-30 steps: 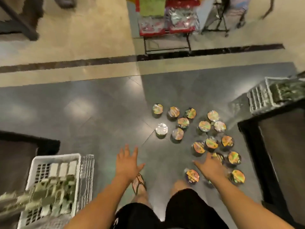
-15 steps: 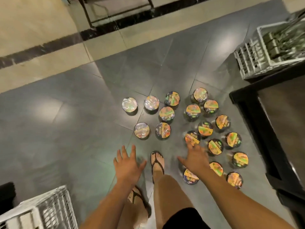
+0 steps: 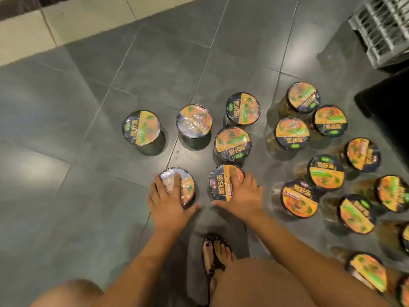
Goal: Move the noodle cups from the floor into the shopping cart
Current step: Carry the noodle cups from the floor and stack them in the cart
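Head view: the pick-up step is in hand. The left hand (image 3: 168, 207) lies on the lid of the left noodle cup (image 3: 188, 191), just beyond the sandalled foot (image 3: 215, 255). The right hand (image 3: 244, 199) lies on the right noodle cup (image 3: 218, 183), also just beyond that foot. Both hands' fingers (image 3: 176, 181) are spread flat over the film, not yet wrapped round the walls. Next, I judge, each hand must close about its cup's side and lift (the shrink-wrap looks slick). The other noodle cups (image 3: 232, 144) stand upright on the tiled floor (image 3: 88, 107), beyond and right of the foot. A white lattice basket (image 3: 385, 29) sits far beyond the foot; its inside is out of view.
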`<state>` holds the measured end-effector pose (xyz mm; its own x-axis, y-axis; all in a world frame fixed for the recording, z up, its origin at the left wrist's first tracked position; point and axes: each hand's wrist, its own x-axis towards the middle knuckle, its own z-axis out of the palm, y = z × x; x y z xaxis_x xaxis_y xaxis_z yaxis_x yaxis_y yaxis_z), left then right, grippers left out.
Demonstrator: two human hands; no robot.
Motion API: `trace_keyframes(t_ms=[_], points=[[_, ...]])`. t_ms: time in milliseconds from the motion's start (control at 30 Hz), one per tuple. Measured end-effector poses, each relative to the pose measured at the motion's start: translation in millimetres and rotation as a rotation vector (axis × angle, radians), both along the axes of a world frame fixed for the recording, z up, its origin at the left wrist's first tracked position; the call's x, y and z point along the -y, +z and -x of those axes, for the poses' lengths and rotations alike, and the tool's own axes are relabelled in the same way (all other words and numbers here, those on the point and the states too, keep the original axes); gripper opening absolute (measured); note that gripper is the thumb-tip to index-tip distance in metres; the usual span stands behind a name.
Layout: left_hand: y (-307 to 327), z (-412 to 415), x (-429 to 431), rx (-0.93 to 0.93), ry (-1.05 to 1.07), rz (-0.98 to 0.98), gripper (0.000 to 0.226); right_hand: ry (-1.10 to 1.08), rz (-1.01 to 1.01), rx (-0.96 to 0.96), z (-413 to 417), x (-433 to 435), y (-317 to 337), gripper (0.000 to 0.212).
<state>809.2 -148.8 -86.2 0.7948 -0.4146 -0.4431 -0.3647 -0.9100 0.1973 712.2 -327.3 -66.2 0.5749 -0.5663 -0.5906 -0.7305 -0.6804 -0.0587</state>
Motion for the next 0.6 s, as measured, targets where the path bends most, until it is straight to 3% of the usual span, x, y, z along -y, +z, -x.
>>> trace_keyframes(t_ms=[133, 267, 400, 600], points=[[-38, -3, 10, 0.100, 0.048, 0.054, 0.102, -0.082, 0.040, 0.127, -4, -7, -40, 0.121], [-21, -9, 5, 0.105, 0.098, 0.141, 0.091, -0.183, -0.050, 0.259, 3, -10, -29, 0.109], [51, -15, -5, 0.124, 0.027, 0.150, 0.085, -0.230, -0.038, 0.269, 23, -11, 48, 0.106], [224, -31, 0, 0.178, -0.108, 0.190, 0.086, -0.302, 0.002, 0.225, 36, 6, 226, 0.105]])
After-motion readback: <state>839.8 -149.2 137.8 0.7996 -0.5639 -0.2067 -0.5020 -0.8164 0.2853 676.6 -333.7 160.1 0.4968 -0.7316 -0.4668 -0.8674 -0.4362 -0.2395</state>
